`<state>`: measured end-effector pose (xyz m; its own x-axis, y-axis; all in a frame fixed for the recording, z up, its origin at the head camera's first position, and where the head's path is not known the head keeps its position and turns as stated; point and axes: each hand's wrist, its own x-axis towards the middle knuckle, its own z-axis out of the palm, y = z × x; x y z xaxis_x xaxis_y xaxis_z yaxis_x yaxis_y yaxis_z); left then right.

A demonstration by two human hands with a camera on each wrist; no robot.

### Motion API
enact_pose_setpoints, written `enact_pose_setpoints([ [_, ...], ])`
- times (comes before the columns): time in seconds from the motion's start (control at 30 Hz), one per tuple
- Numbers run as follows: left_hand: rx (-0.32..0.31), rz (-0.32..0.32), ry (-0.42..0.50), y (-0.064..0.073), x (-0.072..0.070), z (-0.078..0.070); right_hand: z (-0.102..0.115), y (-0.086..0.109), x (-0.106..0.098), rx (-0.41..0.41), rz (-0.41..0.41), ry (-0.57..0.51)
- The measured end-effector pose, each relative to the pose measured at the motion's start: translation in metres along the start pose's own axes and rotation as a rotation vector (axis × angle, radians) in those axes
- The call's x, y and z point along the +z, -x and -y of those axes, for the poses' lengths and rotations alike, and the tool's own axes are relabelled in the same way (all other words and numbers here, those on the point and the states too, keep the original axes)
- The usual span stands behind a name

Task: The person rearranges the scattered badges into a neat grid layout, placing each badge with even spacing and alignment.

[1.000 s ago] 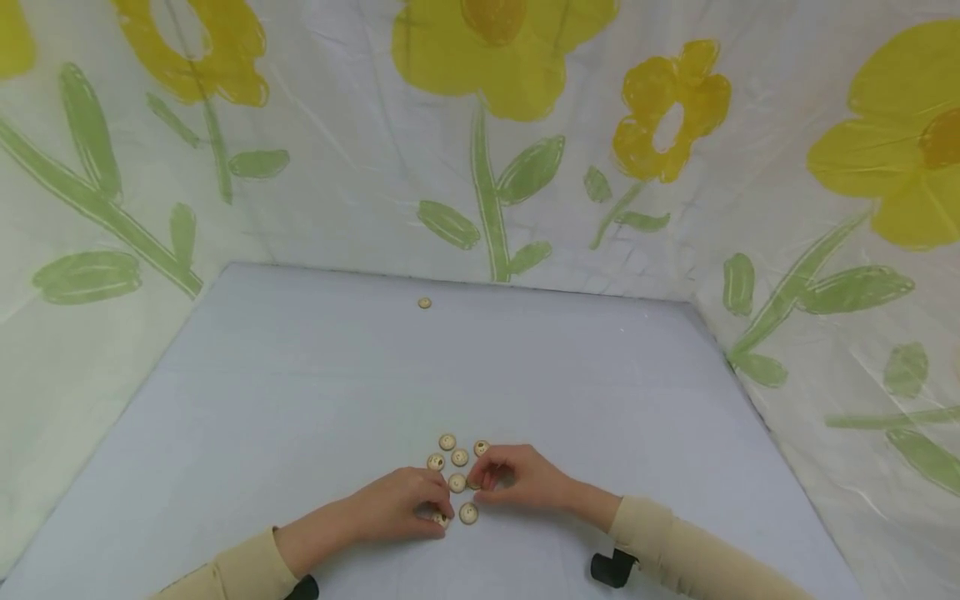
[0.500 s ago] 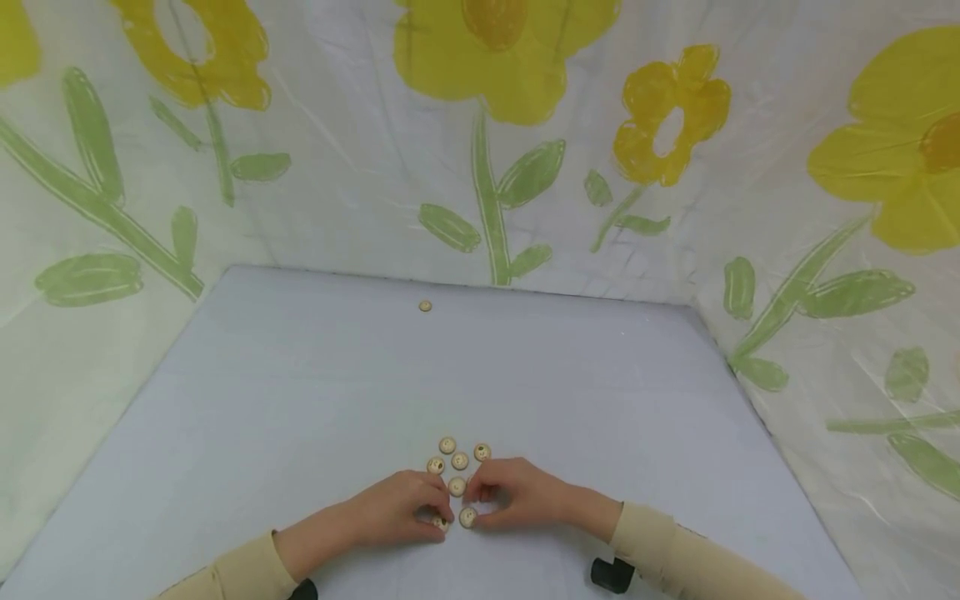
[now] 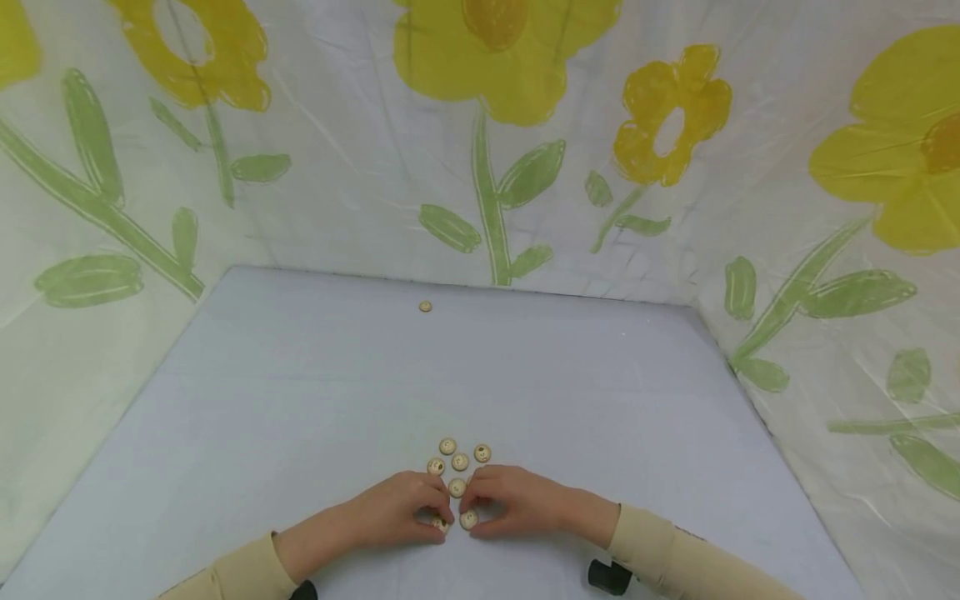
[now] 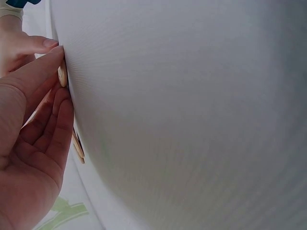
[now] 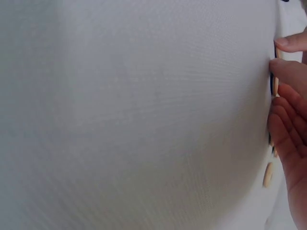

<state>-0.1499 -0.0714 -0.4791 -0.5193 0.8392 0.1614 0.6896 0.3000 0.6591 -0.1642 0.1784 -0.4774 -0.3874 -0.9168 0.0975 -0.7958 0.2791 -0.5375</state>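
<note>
Small round wooden discs with dark face-like marks lie in a cluster near the front of the table. My left hand (image 3: 393, 507) pinches the nearest left wooden disc (image 3: 440, 523) between thumb and fingers; its wooden edge (image 4: 63, 74) shows in the left wrist view. Beside it, my right hand (image 3: 528, 502) has thumb and fingertips around another wooden disc (image 3: 468, 520), flat on the table. Between the hands sits a disc (image 3: 457, 488). One more disc is mostly covered by the right fingers. Just beyond lie several others, including a disc (image 3: 460, 462) and a dark-spotted disc (image 3: 482, 453).
A single wooden disc (image 3: 425, 307) lies far off near the back edge of the pale table (image 3: 315, 375). White sheeting (image 3: 337, 167) painted with yellow flowers encloses the back and sides.
My right hand has moved toward me from a disc at the cluster's right side to the near disc, and its fingers now surround that one. My left hand has stayed in place.
</note>
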Motion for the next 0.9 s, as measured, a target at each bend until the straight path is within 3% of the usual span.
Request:
enact_pose_setpoints([
  [0.33, 0.038, -0.017, -0.014, 0.0003, -0.0005, 0.0000, 0.0025, -0.0025, -0.0020, 0.081, 0.030, -0.054],
  [0.9, 0.021, -0.016, 0.008, 0.0000, 0.0001, -0.0006, 0.0012, -0.0013, 0.0015, 0.032, -0.027, -0.047],
])
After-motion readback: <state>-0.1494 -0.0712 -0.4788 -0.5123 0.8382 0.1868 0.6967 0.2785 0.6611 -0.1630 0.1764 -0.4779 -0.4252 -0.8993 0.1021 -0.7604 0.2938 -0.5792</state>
